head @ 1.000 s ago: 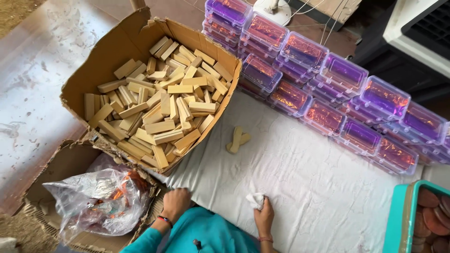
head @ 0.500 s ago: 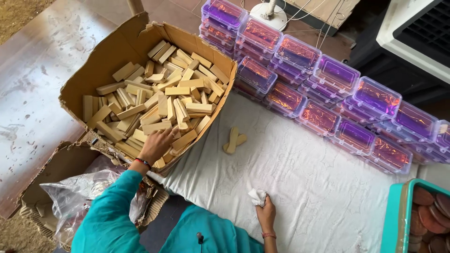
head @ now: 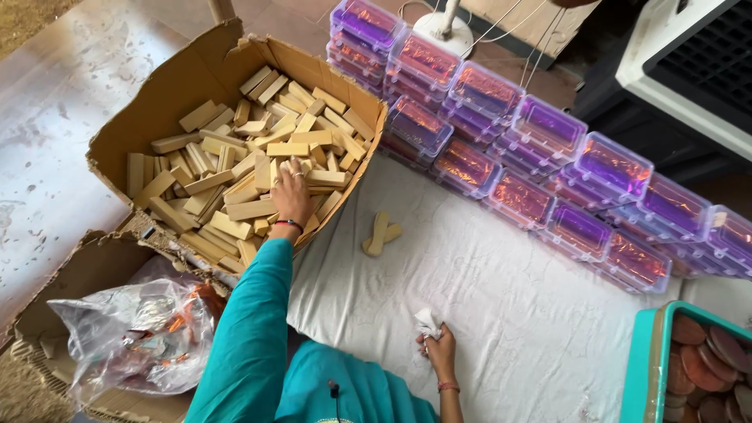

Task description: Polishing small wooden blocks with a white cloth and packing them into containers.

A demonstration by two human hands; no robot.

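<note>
Pick step: left hand (head: 291, 194) in the cardboard box (head: 157, 133) at upper left, fingers spread narrow over the wooden blocks (head: 235, 168), none gripped yet. Right hand (head: 440, 350), bottom centre, clutches a white cloth (head: 427, 321). Next likely needs closing on one block.

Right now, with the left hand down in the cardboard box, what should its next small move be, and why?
Probably close the fingers on one block: the left hand lies open on the wooden blocks in the cardboard box and grips nothing, while the right hand holds a white cloth on the sheet.
</note>
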